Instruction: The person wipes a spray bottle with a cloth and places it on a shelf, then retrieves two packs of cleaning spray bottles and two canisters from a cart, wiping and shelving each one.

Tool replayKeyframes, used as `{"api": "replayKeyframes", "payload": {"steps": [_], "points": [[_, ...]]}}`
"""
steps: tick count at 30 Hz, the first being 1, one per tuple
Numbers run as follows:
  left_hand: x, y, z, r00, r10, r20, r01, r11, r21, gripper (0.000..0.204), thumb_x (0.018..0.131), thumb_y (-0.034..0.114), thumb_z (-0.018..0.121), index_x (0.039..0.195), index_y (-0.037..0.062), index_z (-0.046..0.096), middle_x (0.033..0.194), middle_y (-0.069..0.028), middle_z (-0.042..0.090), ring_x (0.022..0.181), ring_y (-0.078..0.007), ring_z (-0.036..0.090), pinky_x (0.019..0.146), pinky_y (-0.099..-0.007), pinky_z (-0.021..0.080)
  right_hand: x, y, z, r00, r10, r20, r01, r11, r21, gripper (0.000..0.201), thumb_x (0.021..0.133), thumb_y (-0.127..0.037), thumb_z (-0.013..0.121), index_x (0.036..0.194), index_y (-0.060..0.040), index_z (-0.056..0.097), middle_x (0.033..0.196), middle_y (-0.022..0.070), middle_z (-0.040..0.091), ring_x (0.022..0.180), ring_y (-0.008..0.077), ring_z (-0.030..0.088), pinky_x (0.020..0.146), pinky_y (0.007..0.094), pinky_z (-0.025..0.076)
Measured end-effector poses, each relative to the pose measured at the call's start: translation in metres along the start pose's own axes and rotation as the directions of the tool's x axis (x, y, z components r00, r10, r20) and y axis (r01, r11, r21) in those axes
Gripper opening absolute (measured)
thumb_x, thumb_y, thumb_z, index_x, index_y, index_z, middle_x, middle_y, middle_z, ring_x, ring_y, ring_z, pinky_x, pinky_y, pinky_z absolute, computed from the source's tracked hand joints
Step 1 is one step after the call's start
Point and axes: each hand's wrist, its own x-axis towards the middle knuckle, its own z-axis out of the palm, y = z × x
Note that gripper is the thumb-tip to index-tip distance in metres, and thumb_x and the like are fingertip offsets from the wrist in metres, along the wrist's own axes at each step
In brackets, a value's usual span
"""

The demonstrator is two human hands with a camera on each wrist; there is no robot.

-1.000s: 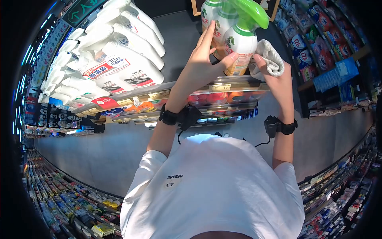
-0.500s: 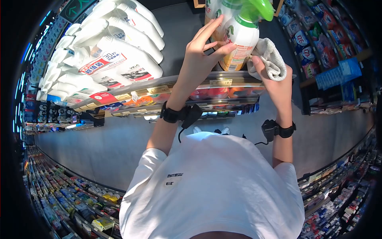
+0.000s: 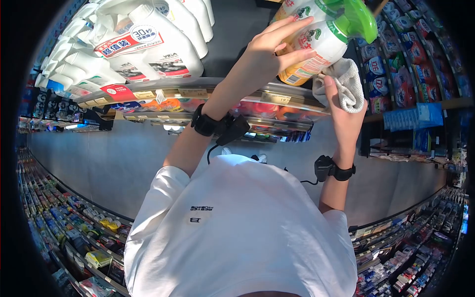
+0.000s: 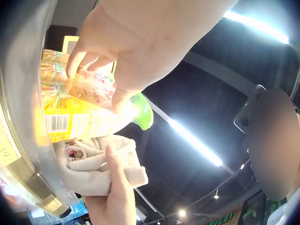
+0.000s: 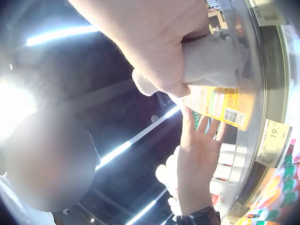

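My left hand point(image 3: 269, 47) holds a white-and-orange spray bottle point(image 3: 316, 47) with a green trigger head, thumb across its near side and fingers reaching behind it. In the left wrist view that bottle point(image 4: 70, 124) stands at the front of a row of similar ones. My right hand point(image 3: 344, 111) grips a folded grey-white cloth point(image 3: 349, 84) beside the bottle's lower right side, the thumb lying on top. Seen from the right wrist, the cloth point(image 5: 211, 61) bunches under the hand close to the shelf edge, overlapping the bottle in this view.
Large white bottles point(image 3: 168, 54) crowd the left of the shelf. Price labels line the shelf edge point(image 3: 178, 89), with packaged goods on lower levels. Another stocked rack point(image 3: 415, 69) stands to the right, and more shelves point(image 3: 74, 222) lie behind the person.
The head view has shifted, so the bottles sit further right and more tilted. My left thumb and fingers have slid further over the front bottle. The cloth stays in my right hand.
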Motion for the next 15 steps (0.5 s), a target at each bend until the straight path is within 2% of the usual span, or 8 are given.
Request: {"api": "replayKeyframes", "payload": {"steps": [2, 8, 11, 15], "points": [[0.0, -0.001, -0.001, 1.0, 0.012, -0.008, -0.012, 0.999, -0.032, 0.061, 0.093, 0.031, 0.082, 0.149, 0.0189, 0.061, 0.157, -0.0209, 0.048, 0.14, -0.0285, 0.054, 0.112, -0.0451, 0.05, 0.001, 0.0, 0.002, 1.0, -0.005, -0.005, 0.005, 1.0, 0.008, 0.031, 0.096, -0.018, 0.08, 0.114, 0.0063, 0.074, 0.095, 0.0052, 0.077, 0.085, 0.0055, 0.063, 0.077, 0.0246, 0.053], [-0.007, 0.001, -0.011, 1.0, 0.017, -0.013, -0.017, 0.999, -0.036, 0.063, 0.094, 0.03, 0.081, 0.151, 0.0186, 0.058, 0.15, -0.0165, 0.053, 0.134, -0.0264, 0.058, 0.112, -0.0463, 0.05, 0.002, 0.001, 0.003, 1.0, -0.008, 0.027, 0.007, 1.0, 0.007, 0.032, 0.096, -0.017, 0.08, 0.118, 0.0065, 0.073, 0.098, 0.0062, 0.077, 0.088, 0.0069, 0.065, 0.079, 0.0254, 0.054], [-0.012, 0.005, -0.014, 0.999, -0.019, -0.03, 0.017, 0.997, -0.073, 0.065, 0.092, 0.028, 0.083, 0.151, 0.0146, 0.056, 0.138, -0.0133, 0.061, 0.125, -0.0238, 0.063, 0.111, -0.0477, 0.052, 0.002, 0.005, 0.006, 0.998, -0.027, 0.05, 0.026, 0.999, 0.035, 0.034, 0.096, -0.016, 0.079, 0.121, 0.0062, 0.071, 0.103, 0.0069, 0.076, 0.091, 0.0081, 0.066, 0.082, 0.026, 0.055], [-0.013, 0.001, -0.015, 0.999, 0.011, -0.038, -0.014, 0.998, -0.065, 0.073, 0.087, 0.028, 0.088, 0.148, 0.0071, 0.054, 0.122, -0.0095, 0.069, 0.113, -0.0208, 0.068, 0.102, -0.046, 0.056, 0.003, 0.004, 0.012, 0.997, -0.042, 0.06, 0.037, 0.996, 0.087, 0.037, 0.096, -0.015, 0.079, 0.125, 0.0057, 0.07, 0.108, 0.0081, 0.076, 0.095, 0.0093, 0.066, 0.085, 0.0261, 0.055]]}}
